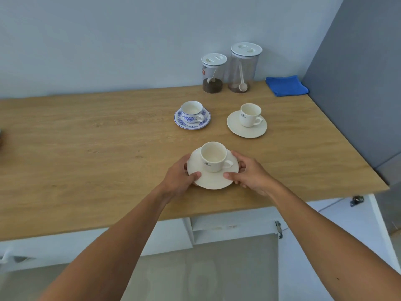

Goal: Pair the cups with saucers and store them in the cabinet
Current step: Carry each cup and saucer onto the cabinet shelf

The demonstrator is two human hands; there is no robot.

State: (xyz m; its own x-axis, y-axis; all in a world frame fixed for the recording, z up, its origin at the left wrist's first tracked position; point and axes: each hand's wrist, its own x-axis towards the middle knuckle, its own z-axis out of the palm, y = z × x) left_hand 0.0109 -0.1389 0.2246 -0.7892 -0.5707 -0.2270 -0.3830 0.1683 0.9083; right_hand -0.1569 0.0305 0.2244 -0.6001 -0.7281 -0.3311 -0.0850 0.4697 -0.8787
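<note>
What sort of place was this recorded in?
Probably a home kitchen: a wooden countertop over white cabinets, a lidded canister of what looks like ground coffee, and cups on saucers, like the near saucer.

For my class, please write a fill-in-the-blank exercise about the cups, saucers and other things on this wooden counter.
The left hand and right hand grip the ____ under the near white cup.
In all, ____ cups stand on saucers on the counter.
The folded cloth is ____.
The floral cup stands ____ of the far white cup.
Missing words: saucer; three; blue; left.
</note>
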